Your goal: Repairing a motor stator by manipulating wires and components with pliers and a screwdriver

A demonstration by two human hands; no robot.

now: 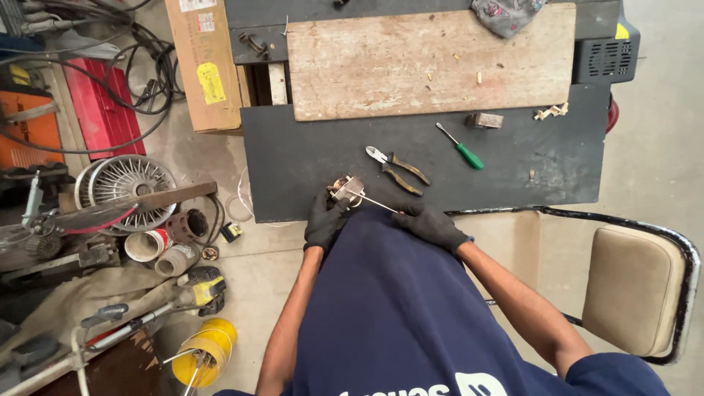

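Black gloves cover both hands. The left hand (324,220) grips a small metal motor part (346,190) at the dark table's (308,158) edge. The right hand (429,222) pinches a thin rod (372,200) poking into it. Pliers (397,169) lie at one o'clock, a green screwdriver (461,147) further out.

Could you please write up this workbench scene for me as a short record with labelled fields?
Left hand: gloved left hand holds a small motor part at the bench edge
Right hand: gloved right hand holds a thin rod whose tip reaches the motor part
Surface: dark bench top
On bench: pliers, green-handled screwdriver, wooden board, small block
Right of bench: padded metal chair
Floor, left: wire fan guard, yellow spool
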